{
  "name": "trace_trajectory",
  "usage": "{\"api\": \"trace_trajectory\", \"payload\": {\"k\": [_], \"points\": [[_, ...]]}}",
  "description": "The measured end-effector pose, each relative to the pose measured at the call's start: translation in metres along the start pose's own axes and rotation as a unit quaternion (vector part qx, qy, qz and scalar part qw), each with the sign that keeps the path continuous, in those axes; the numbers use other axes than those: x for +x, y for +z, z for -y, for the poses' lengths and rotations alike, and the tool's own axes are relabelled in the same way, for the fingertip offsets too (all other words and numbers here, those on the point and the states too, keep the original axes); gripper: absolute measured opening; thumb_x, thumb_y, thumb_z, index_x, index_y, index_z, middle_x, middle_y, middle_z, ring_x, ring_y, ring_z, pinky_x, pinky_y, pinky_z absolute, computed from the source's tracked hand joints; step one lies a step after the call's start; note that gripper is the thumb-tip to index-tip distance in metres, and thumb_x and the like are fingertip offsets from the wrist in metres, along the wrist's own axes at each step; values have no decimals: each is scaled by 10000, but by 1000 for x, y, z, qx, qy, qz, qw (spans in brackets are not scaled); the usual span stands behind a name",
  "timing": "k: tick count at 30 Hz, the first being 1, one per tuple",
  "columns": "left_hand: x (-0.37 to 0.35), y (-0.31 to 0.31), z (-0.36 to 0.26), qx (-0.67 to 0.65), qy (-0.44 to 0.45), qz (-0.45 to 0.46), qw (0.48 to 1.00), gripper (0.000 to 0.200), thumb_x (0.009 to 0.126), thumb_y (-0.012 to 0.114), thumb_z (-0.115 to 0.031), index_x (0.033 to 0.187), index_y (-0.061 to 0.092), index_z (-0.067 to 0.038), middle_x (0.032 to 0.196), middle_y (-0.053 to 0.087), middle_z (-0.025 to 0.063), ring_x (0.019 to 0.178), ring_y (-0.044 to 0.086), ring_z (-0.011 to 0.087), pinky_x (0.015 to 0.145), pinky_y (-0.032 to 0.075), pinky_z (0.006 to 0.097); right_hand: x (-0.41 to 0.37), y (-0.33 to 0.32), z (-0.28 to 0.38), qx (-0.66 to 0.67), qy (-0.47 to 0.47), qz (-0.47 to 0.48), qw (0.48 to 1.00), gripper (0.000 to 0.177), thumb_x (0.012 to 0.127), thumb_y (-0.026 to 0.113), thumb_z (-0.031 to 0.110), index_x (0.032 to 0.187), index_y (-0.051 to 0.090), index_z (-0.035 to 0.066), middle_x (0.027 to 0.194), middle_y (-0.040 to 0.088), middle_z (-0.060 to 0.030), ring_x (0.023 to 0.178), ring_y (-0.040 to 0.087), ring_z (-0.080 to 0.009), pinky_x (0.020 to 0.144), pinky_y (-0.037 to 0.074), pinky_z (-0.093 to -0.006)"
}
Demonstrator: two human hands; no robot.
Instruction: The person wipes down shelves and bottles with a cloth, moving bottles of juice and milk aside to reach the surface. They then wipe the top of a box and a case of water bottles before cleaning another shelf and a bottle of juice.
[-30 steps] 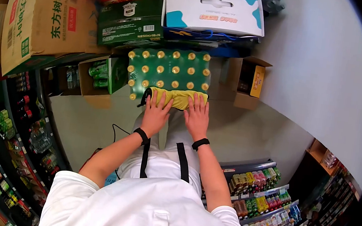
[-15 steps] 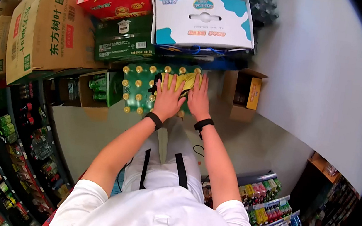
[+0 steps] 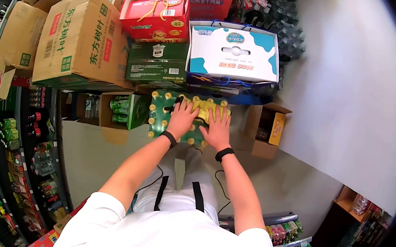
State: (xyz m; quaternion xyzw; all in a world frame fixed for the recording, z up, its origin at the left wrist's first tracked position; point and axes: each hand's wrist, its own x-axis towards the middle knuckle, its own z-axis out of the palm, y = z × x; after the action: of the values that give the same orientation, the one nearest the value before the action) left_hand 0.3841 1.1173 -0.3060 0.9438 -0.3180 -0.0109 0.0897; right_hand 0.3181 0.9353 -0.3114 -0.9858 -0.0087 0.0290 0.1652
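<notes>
A shrink-wrapped pack of green bottles with gold caps [image 3: 160, 113] stands before me. Across its top lies a crumpled yellow-and-black cloth piece [image 3: 205, 105], perhaps a glove; its full shape is hidden by my fingers. My left hand [image 3: 181, 120] rests on the left part of the cloth, fingers stretched forward. On the cloth's right part, near the pack's right edge, lies my right hand [image 3: 217, 130] with its fingers spread. Both palms face down, and neither hand is wrapped around anything. Each wrist wears a black band.
Behind the pack stand a white-and-blue gift box [image 3: 233, 61], a green carton [image 3: 158, 63] and a red gift box [image 3: 156, 15]. Large brown cartons [image 3: 81, 40] are stacked left. An open carton [image 3: 260, 126] sits right, beside a white wall [image 3: 347, 93]. Drink shelves [image 3: 29, 151] line the left.
The view has shifted, so the pack and boxes appear lower and farther right. My hands stay on the cloth, now slightly farther apart, with the right fingers more spread.
</notes>
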Motion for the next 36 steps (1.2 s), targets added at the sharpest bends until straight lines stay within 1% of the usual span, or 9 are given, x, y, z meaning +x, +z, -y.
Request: {"api": "trace_trajectory", "payload": {"k": [6,8,9,13,16,21,26,32,36], "points": [[-63,-8,-4,-75,-28,108,991,292,856,609,-124,1138,684,-127,1082,654,134,1129,547,378,912,449,513,-66,-5,37,0,-10,79,997,859,854,722,426,1570,363,116,1627,296,-184,1527,198,-411,1225,188,-601],[-86,-11,-1,-172,-20,145,974,253,889,597,-129,1125,681,-86,1055,675,187,1055,584,419,857,470,532,-81,4,46,-83,-2,89,993,852,792,777,294,1545,408,138,1595,350,-158,1502,265,-384,1221,212,-583],[-88,-32,-2,-283,-92,237,925,247,935,560,-146,1129,665,-35,1044,681,238,1019,620,448,869,493,522,-90,7,51,-86,2,84,993,852,792,777,294,1545,408,138,1595,350,-158,1502,265,-384,1221,212,-583],[-108,-40,19,-424,-66,300,852,305,973,540,-216,1148,641,12,1097,686,252,1041,650,410,899,506,437,-119,18,75,58,66,19,996,415,766,666,6,1169,672,104,1301,633,-103,1266,535,-347,1090,394,-501],[-114,-44,35,-468,-48,377,798,303,962,551,-215,1078,676,36,1035,694,243,948,661,387,858,515,436,-140,20,88,233,110,38,966,389,781,632,-1,1159,672,80,1290,636,-130,1216,568,-365,1047,446,-472],[-110,-59,37,-409,15,528,744,498,937,620,-386,1258,673,-9,1169,721,135,1050,662,262,933,493,359,-182,-19,107,330,212,58,918,360,810,588,5,1162,652,51,1165,697,-187,1098,640,-408,961,513,-460],[-109,-89,-6,-323,120,616,708,561,847,715,-414,1244,671,-20,1156,714,169,1040,660,270,916,497,368,-239,-45,92,336,298,45,892,329,831,604,33,1155,660,45,1068,723,-192,999,676,-418,870,549,-439],[-104,-49,-67,-208,258,506,796,351,865,639,-255,1151,693,-59,1035,728,219,956,679,424,861,534,494,-324,-31,65,364,331,38,870,338,843,595,50,1172,672,54,1097,720,-195,1038,673,-383,900,530,-433],[-104,-30,-121,-135,319,490,800,316,881,632,-248,1146,702,-90,1029,728,210,953,671,438,860,534,521,-378,-7,47,377,353,-24,856,283,851,597,60,1120,685,53,1026,720,-204,962,674,-405,848,536,-456]]}}
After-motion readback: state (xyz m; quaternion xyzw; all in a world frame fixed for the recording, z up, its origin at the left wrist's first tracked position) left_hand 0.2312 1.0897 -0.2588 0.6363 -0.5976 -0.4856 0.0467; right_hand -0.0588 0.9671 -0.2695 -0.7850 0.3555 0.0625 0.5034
